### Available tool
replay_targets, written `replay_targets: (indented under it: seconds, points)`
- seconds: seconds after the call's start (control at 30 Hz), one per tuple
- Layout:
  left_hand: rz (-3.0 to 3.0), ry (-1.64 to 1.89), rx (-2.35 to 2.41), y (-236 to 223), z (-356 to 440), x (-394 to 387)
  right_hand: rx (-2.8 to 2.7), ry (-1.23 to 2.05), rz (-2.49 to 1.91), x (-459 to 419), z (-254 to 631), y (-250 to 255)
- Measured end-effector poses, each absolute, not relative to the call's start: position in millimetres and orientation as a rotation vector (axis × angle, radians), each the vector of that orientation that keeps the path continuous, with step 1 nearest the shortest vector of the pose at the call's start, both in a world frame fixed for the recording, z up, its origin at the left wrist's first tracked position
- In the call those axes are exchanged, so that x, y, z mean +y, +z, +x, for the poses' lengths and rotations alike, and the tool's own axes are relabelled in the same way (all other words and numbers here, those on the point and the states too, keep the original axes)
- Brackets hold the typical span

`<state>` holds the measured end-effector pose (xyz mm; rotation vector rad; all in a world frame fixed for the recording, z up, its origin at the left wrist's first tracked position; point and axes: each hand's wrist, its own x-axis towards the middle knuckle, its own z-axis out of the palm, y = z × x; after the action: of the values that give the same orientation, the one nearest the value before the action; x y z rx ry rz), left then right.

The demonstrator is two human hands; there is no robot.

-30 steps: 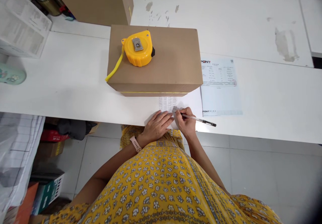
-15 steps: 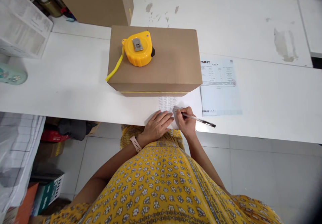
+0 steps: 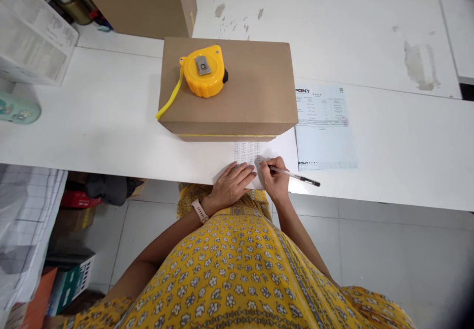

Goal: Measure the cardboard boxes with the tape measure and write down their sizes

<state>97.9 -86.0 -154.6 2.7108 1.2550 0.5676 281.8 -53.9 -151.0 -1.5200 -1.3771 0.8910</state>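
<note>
On the white desk [image 3: 122,122], the pen [image 3: 295,175] slants outward from the right hand [image 3: 274,177], pinched in its fingers.

The person wears a yellow dress [image 3: 237,265] printed all over with small white flowers outlined in dark grey, with patterned greyish bands running down one side and across the lap. A pale pink wristband [image 3: 200,211] with dark slots circles the left wrist.
</note>
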Motion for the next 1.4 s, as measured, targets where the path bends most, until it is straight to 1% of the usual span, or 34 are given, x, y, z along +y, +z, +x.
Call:
replay_targets:
  seconds: [0.5, 0.77, 1.13, 1.4]
  points:
    - [2.738, 0.577, 1.269, -156.1, 98.4, -86.4, -1.349, 0.913, -1.506, -51.1, 284.4, -144.2]
    - [2.750, 0.644, 1.278, -155.8, 98.6, -86.6, -1.305, 1.083, -1.396, -41.6, 296.6, -143.2]
    - [2.757, 0.640, 1.277, -154.2, 99.0, -85.9, -1.455, 0.949, -1.441, -41.4, 287.3, -141.9]
    - [2.763, 0.622, 1.274, -155.2, 98.7, -86.0, -1.492, 0.910, -1.480, -40.8, 288.0, -143.2]
